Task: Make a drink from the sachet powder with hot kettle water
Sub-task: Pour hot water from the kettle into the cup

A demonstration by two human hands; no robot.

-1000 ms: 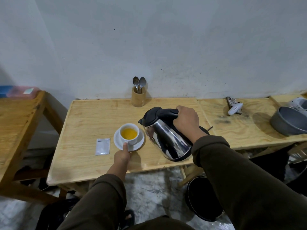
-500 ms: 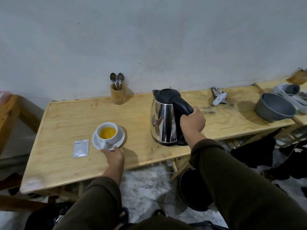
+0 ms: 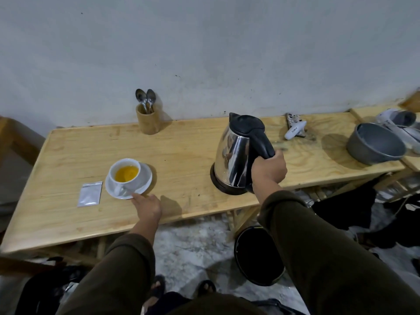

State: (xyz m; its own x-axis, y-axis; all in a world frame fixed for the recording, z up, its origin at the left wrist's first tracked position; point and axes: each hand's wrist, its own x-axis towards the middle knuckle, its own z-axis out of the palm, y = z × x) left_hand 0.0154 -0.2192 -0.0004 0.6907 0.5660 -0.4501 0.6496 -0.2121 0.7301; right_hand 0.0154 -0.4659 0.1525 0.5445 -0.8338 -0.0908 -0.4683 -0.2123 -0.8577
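1. The kettle (image 3: pixel 238 155) had gone from tilted over the cup (image 3: pixel 125 172) to upright on the bench (image 3: pixel 181 144), well right of the cup, the right hand (image 3: pixel 269 170) still gripping its handle.
2. The left hand (image 3: pixel 147 205), fingers loosely curled, touched the saucer (image 3: pixel 145 180); the yellow drink looked poured, stirring left.

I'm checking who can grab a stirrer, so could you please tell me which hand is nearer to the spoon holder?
Left. The left hand rests by the saucer, in front of the spoon holder; the right hand grips the kettle handle, farther off to its right.
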